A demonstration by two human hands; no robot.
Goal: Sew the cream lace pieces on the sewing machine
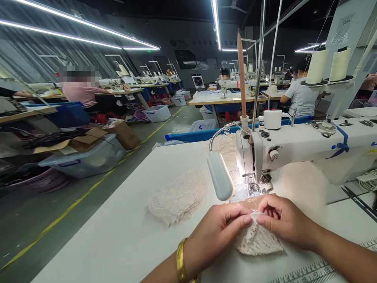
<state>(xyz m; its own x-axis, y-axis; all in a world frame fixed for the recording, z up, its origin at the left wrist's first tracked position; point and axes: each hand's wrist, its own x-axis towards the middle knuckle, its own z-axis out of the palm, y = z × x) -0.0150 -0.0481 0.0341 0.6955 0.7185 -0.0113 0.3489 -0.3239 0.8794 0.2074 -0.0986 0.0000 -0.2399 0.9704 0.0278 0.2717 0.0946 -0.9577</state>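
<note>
Lace piece point(259, 237), cream, lying in front of the sewing machine point(297, 147); its upper edge is gathered and partly hidden by fingers. Left hand point(219, 224), gold bangle point(180, 259) at the wrist: thumb and fingers closed on the lace. Right hand point(284, 218): likewise pinching, its curled fingers partly concealed. Lace stack point(179, 196), blurred, left of the lamp point(220, 177). Ruler markings point(315, 273), cut off below. Scissors point(359, 202), cropped at right.

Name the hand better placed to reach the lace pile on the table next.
Left, probably: the left hand is nearer the lace pile, while the right hand sits farther off. Both pinch the lace piece.
</note>
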